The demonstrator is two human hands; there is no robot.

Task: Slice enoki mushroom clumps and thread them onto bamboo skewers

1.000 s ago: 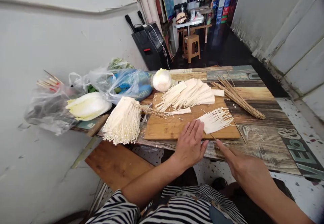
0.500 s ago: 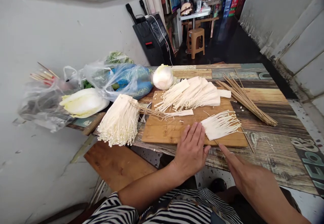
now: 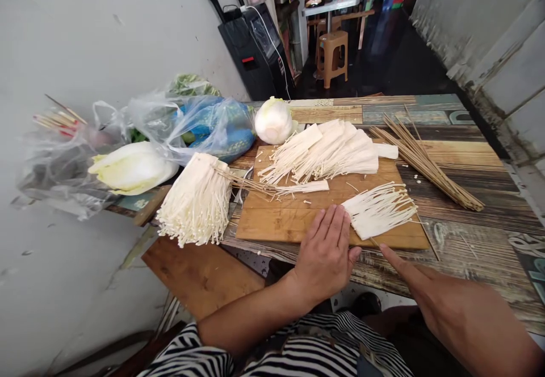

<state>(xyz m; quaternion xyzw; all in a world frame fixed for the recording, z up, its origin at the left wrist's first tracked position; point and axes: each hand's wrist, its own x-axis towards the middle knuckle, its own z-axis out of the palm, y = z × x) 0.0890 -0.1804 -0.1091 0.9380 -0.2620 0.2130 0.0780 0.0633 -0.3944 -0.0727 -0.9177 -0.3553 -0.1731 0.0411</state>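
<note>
Your left hand lies flat over the near edge of the cutting board, its fingers straight and pressed together, the thumb a little apart; its fingertips come up against the trimmed end of a flat sheet of enoki mushrooms, which lies on the board's front right part with its thin caps fanned away from you to the right; your right hand holds a thin skewer, index finger stretched out along it; the skewer meets the sheet's near corner, while your right thumb and the rest of that grip are hidden.

Behind the sheet, a pile of cut mushrooms covers the board's far part; a small mushroom strip lies before it, a few thin sticks reaching left to a large enoki bunch beside the board; to the right, a bundle of skewers rests on the wood-patterned desk; at the left lie a pale cabbage and plastic bags, with a round white cabbage just behind the board.
</note>
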